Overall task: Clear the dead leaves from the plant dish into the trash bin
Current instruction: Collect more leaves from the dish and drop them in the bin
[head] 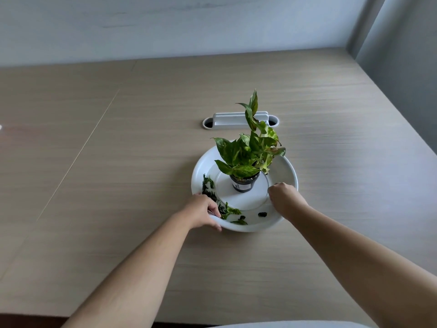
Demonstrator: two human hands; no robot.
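Clearly the job is sitting at its opening step, the gathering of the leaves, with nothing yet carried away. Starting at the left, the left hand (203, 213) is gripping the near-left rim of the wide, shallow white plastic plant dish (287, 168), thumb curling over the lip and fingers tucked under the edge, so it is clamping the rim rather than any leaf. Just beside that thumb, the dark, shrivelled dead leaves (212, 194) are lying in a ragged band along the dish's left gutter, trailing toward the front, where two smaller scraps, a green one (240, 220) and a black one (262, 214), are resting apart from the rest.

In the middle, the small black plastic pot (243, 185) with its variegated green plant (248, 150) is standing upright on the dish's raised centre. To the right, the right hand (283, 197) is hovering over the dish's right gutter, fingers curled downward and drawn together; whether it is pinching anything I cannot tell, since the fingertips are hidden.

No trash bin is showing anywhere on the pale wood-grain table (118, 162), so I judge the next move is calling for pinching up the leaf clumps while the left hand steadies the dish, then locating the bin out of view. Tipping the dish would be risking the pot.
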